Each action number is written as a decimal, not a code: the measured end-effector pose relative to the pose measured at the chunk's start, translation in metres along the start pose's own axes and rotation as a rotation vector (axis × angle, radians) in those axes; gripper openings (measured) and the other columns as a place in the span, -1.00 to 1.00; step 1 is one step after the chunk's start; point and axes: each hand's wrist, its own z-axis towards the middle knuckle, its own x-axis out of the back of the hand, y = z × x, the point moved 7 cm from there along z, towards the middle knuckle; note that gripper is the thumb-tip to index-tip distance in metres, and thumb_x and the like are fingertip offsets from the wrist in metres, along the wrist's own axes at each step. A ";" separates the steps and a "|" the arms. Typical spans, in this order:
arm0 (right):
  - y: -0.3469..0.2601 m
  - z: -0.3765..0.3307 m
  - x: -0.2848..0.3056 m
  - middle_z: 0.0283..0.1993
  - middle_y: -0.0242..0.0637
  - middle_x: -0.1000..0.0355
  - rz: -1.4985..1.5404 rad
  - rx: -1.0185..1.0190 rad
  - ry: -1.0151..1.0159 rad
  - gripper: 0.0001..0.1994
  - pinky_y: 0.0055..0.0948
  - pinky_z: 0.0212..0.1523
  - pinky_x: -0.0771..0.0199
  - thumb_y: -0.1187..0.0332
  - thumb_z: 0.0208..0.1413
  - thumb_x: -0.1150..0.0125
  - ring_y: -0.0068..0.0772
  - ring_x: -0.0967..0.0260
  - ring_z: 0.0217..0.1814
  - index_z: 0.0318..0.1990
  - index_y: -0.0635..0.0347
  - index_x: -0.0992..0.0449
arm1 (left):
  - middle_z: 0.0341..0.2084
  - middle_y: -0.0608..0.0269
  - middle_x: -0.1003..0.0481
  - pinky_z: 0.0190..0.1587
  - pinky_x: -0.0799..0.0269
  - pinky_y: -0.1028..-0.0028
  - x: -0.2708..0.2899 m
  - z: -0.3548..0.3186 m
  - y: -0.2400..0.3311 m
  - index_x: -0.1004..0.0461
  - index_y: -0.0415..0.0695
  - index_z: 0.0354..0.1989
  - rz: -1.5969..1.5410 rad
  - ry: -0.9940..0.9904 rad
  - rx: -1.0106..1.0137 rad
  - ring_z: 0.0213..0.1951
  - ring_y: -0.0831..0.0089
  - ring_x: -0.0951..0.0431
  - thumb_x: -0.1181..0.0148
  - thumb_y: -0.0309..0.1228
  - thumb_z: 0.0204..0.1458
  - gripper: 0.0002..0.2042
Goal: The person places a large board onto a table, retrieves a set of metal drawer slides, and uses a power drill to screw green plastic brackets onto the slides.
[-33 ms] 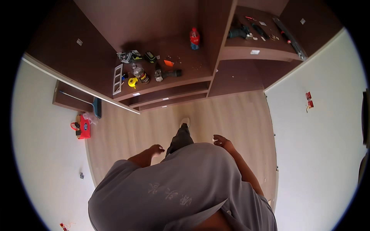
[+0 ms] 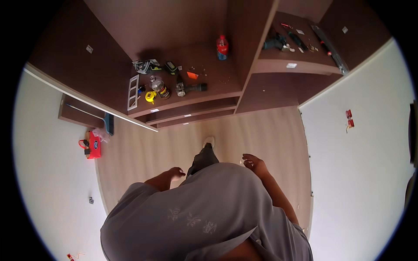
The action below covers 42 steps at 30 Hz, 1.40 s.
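From where I stand, the person has both hands low in front of the body, well apart from the clear bottle on the brown shelf and on the near side of it. The left hand is loosely curled; I see nothing in it, but whether its fingertips meet I can't tell. The right hand, farther to the bottle's right, has its fingers parted and seems to hold nothing; a pale speck shows just beside it, probably on the floor. Nearest the hands among the tools are the yellow tape measure, close by the bottle's left on the front side, and the power tool lying to its right. A white frame lies left of the bottle, a green-and-black battery behind it. My worry is a careless reach: a forearm passing low could tip the bottle, which seems to stand upright, and a nudge could send the tape measure over the shelf's front edge, since it sits so near it.
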 end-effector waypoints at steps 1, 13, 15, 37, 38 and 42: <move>-0.024 0.017 0.016 0.08 -0.18 -0.68 0.091 0.149 0.106 -0.63 -0.34 0.15 -0.60 0.28 0.41 -0.25 -0.36 -0.65 0.07 0.29 0.17 -0.56 | 0.18 -0.04 -0.61 0.32 -0.47 0.14 0.021 0.012 -0.005 -0.64 -0.05 0.19 0.073 0.018 -0.046 0.28 0.00 -0.55 -0.35 0.04 0.21 -0.49; 0.114 -0.033 0.041 -0.08 -0.09 -0.70 0.325 -0.818 0.395 -0.62 -0.34 -0.18 -0.60 0.32 0.24 -0.29 -0.37 -0.68 -0.22 0.17 0.27 -0.62 | -0.25 0.10 -0.71 -0.13 -0.62 0.23 0.317 0.117 0.061 -0.68 -0.14 -0.07 -0.415 0.514 -0.202 -0.23 0.24 -0.69 -0.27 -0.22 0.24 -0.73; 0.132 -0.052 0.014 -0.05 -0.10 -0.69 0.384 -0.832 0.404 -0.63 -0.34 -0.14 -0.59 0.36 0.26 -0.27 -0.35 -0.67 -0.12 0.17 0.31 -0.62 | -0.33 0.16 -0.68 -0.20 -0.58 0.26 0.308 0.132 0.089 -0.67 -0.13 -0.11 -0.669 0.370 -0.232 -0.31 0.32 -0.64 -0.27 -0.24 0.24 -0.76; 0.098 -0.083 -0.036 0.08 -0.15 -0.69 0.130 -0.834 0.407 -0.66 -0.17 0.15 -0.60 0.13 0.27 -0.22 -0.05 -0.64 0.12 0.04 0.05 -0.74 | -0.47 0.09 -0.59 -0.31 -0.63 0.24 0.332 0.187 0.214 -0.63 -0.35 -0.17 -0.037 -0.086 -0.255 -0.45 0.26 -0.66 -0.24 -0.02 0.31 -0.51; 0.112 -0.088 -0.038 0.08 -0.17 -0.69 0.136 -0.908 0.369 -0.67 -0.18 0.14 -0.60 0.14 0.26 -0.22 -0.07 -0.64 0.12 0.04 0.03 -0.75 | -0.48 0.10 -0.58 -0.31 -0.62 0.25 0.331 0.184 0.229 -0.62 -0.33 -0.19 -0.098 -0.087 -0.298 -0.45 0.27 -0.64 -0.24 -0.03 0.31 -0.53; 0.163 -0.079 -0.012 0.07 -0.24 -0.69 0.188 -0.914 0.219 -0.71 -0.18 0.13 -0.60 0.18 0.24 -0.22 -0.06 -0.63 0.12 -0.01 -0.01 -0.76 | -0.55 0.15 -0.51 -0.27 -0.61 0.31 0.305 0.191 0.274 -0.61 -0.26 -0.23 -0.131 -0.064 -0.310 -0.42 0.30 -0.59 -0.23 -0.08 0.31 -0.61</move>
